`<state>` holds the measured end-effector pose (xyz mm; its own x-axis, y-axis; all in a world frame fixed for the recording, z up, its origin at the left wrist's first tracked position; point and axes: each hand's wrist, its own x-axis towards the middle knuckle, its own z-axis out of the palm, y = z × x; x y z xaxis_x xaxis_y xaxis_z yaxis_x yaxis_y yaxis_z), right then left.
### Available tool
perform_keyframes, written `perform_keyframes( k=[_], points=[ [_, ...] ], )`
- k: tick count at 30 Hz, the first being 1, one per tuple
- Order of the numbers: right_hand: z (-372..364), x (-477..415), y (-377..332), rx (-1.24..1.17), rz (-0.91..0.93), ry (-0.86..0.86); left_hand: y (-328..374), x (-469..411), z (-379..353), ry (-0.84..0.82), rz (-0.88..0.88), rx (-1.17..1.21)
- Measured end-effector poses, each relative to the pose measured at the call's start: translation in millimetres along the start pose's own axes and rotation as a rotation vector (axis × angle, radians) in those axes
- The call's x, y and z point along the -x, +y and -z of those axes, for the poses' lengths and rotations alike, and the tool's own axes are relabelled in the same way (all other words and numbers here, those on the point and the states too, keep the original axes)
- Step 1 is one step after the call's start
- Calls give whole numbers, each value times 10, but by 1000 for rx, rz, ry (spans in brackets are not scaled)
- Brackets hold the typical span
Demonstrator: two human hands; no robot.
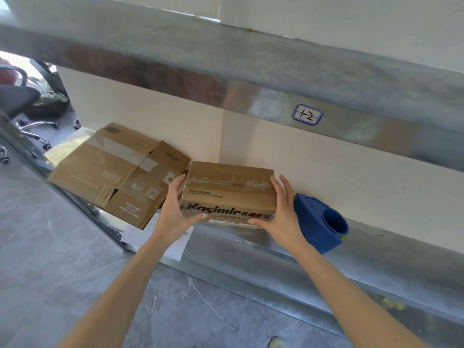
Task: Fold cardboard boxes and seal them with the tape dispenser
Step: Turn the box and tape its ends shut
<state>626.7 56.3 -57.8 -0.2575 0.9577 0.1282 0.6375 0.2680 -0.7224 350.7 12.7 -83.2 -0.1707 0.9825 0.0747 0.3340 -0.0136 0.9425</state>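
On grey metal shelf (389,252): flattened brown cardboard box (105,172) left, closed brown cardboard box (229,194) centre, blue plastic tape dispenser (324,222) right.

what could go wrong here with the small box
The small brown printed cardboard box is held at the front edge of the grey metal shelf; released there, it might tip off. The right hand is close to the blue plastic tape dispenser and could knock it. The flattened brown carton overhangs the shelf and may slide.
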Motion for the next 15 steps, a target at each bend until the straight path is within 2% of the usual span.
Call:
perform_keyframes(
  k=[5, 10, 15],
  points=[
    [-39, 232, 153, -86, -88, 50, -118, 168, -57, 35, 51, 4],
    [-113, 367, 235, -197, -175, -114, -134, 249, -117, 68, 131, 62],
    [-106, 323, 107, -215, -151, -84, -5, 329, -92, 100, 107, 102]
  ],
)
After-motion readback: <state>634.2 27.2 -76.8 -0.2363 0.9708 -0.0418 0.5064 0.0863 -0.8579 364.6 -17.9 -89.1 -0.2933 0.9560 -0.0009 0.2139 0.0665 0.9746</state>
